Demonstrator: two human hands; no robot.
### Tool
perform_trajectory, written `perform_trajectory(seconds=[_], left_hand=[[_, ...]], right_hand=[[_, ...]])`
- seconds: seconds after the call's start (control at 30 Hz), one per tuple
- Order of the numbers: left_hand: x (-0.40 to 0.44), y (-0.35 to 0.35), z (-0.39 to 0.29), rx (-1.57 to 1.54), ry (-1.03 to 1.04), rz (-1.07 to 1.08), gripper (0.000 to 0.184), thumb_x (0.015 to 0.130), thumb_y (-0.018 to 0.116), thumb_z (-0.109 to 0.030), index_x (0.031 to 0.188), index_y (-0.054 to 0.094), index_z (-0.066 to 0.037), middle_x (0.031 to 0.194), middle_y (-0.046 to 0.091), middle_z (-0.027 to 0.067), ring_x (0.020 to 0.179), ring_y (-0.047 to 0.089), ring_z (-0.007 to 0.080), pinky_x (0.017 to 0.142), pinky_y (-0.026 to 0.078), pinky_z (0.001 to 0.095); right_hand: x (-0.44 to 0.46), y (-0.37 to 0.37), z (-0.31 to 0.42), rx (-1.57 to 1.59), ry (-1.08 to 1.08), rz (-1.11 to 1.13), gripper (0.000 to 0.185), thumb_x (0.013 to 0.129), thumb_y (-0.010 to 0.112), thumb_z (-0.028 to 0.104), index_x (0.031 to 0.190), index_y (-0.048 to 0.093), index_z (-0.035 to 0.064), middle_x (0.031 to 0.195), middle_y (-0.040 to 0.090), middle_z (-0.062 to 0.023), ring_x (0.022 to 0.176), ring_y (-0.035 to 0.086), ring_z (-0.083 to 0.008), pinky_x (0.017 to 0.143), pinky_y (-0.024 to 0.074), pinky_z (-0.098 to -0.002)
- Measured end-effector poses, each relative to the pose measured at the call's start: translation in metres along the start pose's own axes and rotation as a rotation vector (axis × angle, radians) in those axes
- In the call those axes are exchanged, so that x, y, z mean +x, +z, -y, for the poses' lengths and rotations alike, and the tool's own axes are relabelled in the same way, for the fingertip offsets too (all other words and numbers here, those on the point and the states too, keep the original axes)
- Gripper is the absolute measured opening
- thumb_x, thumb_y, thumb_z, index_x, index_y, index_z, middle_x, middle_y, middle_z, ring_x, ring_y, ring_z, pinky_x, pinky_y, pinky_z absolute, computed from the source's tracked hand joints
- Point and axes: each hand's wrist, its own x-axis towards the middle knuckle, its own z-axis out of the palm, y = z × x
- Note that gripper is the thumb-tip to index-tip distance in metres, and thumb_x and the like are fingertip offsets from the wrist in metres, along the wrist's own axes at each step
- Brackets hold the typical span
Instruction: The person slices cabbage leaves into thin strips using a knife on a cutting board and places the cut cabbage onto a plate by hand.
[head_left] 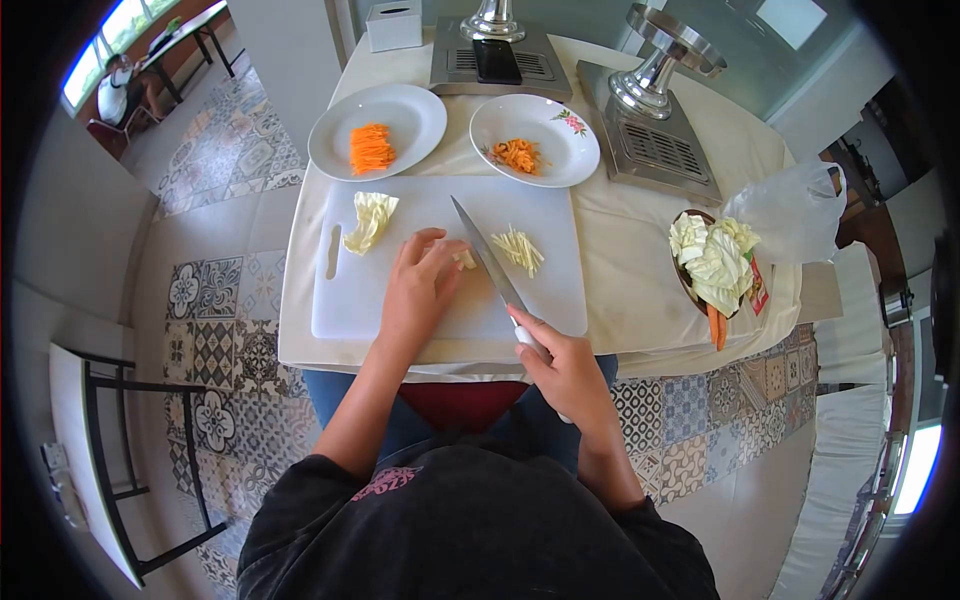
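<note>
My right hand (565,375) is closed around the white handle of a kitchen knife (487,258), its blade pointing away from me over a white cutting board (350,310). To the left of the blade, my left hand (422,280) has its fingers bent over a small piece of cabbage (466,259), which they partly hide. Thin shreds of cabbage (517,250) lie in a little pile on the blade's right. A larger cabbage leaf piece (370,222) rests at the board's upper left.
Behind the board stand a plate (415,110) with carrot strips (371,149) and a flowered plate (570,155) with orange shreds (518,155). A bowl of cabbage leaves (718,262), carrots (717,328) and a plastic bag (795,210) sit right. A phone (497,62) lies on a metal stand.
</note>
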Motion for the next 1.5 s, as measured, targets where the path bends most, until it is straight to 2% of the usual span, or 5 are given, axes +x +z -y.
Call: perform_trajectory(seconds=[0.17,0.43,1.17,1.37,1.5], left_hand=[[0.013,-0.001,0.003,-0.05,0.002,-0.073,0.018,0.084,0.071,-0.003,0.101,0.072,-0.007,0.108,0.067,0.0123,0.102,0.063,0.0333,0.088,0.052,0.0406],[0.029,0.017,0.001,-0.092,0.005,0.046,0.014,0.083,0.072,-0.002,0.097,0.074,-0.004,0.09,0.073,0.012,0.088,0.068,0.031,0.08,0.054,0.0399],[-0.003,-0.006,0.007,0.218,-0.076,-0.036,0.013,0.084,0.074,-0.012,0.096,0.072,-0.008,0.097,0.071,0.0067,0.099,0.062,0.03,0.093,0.046,0.0436],[-0.004,0.005,-0.003,0.192,-0.019,-0.03,0.014,0.085,0.074,-0.014,0.098,0.071,-0.009,0.102,0.071,0.0053,0.105,0.061,0.029,0.097,0.043,0.0435],[-0.004,0.01,0.003,0.255,0.036,0.012,0.013,0.085,0.072,-0.013,0.098,0.071,-0.009,0.105,0.071,0.0041,0.105,0.062,0.0287,0.097,0.043,0.0436]], right_hand=[[-0.003,-0.004,0.001,0.086,0.03,-0.049,0.052,0.093,0.062,0.001,0.143,0.058,0.0125,0.076,0.06,-0.001,0.056,0.041,-0.0051,0.054,0.0405,-0.0229],[-0.008,-0.015,0.004,0.144,0.117,-0.108,0.047,0.094,0.062,0.006,0.141,0.058,0.0057,0.114,0.073,-0.0183,0.077,0.055,-0.0085,0.074,0.0502,-0.0256],[-0.012,-0.009,-0.003,0.281,0.153,0.017,0.053,0.102,0.053,0.009,0.154,0.043,0.012,0.07,0.053,-0.0032,0.053,0.048,-0.0086,0.056,0.045,-0.027],[-0.002,0.016,0.004,0.15,-0.025,0.054,0.051,0.102,0.05,0.008,0.152,0.041,0.0075,0.075,0.06,-0.0169,0.064,0.06,-0.0271,0.068,0.0491,-0.0336],[0.0,0.024,-0.001,0.127,-0.041,0.08,0.052,0.105,0.045,0.006,0.156,0.038,0.0133,0.079,0.055,-0.0038,0.055,0.05,-0.0082,0.056,0.0477,-0.0248]])
